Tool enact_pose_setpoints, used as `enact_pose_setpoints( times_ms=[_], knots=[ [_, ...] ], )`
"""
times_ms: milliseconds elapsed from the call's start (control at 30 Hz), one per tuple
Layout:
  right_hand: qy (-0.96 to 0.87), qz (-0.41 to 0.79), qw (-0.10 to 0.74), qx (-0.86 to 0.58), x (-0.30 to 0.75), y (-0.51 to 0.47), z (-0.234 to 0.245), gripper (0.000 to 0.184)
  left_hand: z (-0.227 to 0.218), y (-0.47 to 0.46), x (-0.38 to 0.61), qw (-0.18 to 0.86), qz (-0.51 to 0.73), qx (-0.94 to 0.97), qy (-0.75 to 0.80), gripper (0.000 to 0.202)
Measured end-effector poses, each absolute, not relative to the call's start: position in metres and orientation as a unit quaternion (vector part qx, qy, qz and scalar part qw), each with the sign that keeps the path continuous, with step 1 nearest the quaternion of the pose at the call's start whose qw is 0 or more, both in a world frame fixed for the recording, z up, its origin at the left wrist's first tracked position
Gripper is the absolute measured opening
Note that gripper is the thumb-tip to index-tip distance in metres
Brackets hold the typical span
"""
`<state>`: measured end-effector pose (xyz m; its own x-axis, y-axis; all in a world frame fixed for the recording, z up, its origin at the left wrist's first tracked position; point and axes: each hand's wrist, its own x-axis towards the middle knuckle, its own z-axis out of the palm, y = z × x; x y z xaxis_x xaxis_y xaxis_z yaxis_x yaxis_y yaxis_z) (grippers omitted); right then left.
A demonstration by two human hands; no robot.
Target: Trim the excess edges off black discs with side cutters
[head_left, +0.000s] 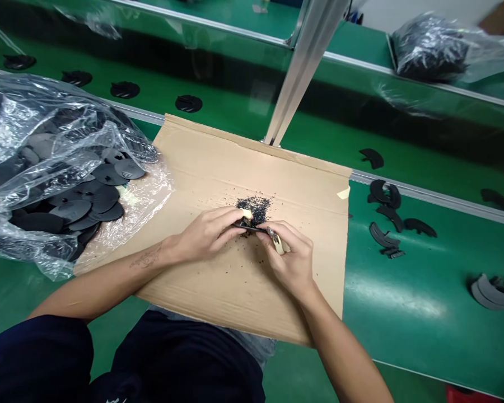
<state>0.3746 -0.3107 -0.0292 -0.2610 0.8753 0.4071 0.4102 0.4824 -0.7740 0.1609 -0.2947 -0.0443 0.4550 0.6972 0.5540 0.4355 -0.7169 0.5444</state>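
Observation:
My left hand (pixel 210 230) pinches a thin black flat part (pixel 252 227) over the middle of a brown cardboard sheet (pixel 218 168). My right hand (pixel 292 258) is closed around a small tool with a pale handle (pixel 277 242), its tip against the same black part. The two hands touch at the part. Just beyond them lies a small heap of black shavings (pixel 256 206) on the cardboard. Much of the part is hidden by my fingers.
A clear plastic bag (pixel 46 112) of dark grey discs lies at the left. Black discs (pixel 189 103) ride on the green belt behind. Curved black pieces (pixel 386 235) lie on the green table at right. A metal post (pixel 302 61) rises behind the cardboard. Another bag (pixel 432 47) sits far right.

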Motion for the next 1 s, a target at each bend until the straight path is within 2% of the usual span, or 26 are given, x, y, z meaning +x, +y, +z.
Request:
enact_pose_setpoints(
  times_ms=[267,400,767,1000],
  knots=[
    [-0.749,0.269,0.429,-0.427,0.3759,-0.3110,-0.0306,0.017,-0.0444,-0.2927,0.1606,0.179,0.430,0.827,0.315,0.028],
    [-0.751,0.277,0.431,-0.418,0.3749,-0.3112,-0.0291,0.020,-0.0428,-0.2933,0.1606,0.203,0.450,0.810,0.316,0.023],
    [-0.748,0.294,0.427,-0.414,0.3719,-0.3119,-0.0277,0.017,-0.0403,-0.2951,0.1614,0.170,0.498,0.797,0.295,0.018],
    [-0.729,0.315,0.440,-0.421,0.3727,-0.3106,-0.0274,0.010,-0.0391,-0.2973,0.1644,0.293,0.460,0.780,0.308,0.028]
  ],
)
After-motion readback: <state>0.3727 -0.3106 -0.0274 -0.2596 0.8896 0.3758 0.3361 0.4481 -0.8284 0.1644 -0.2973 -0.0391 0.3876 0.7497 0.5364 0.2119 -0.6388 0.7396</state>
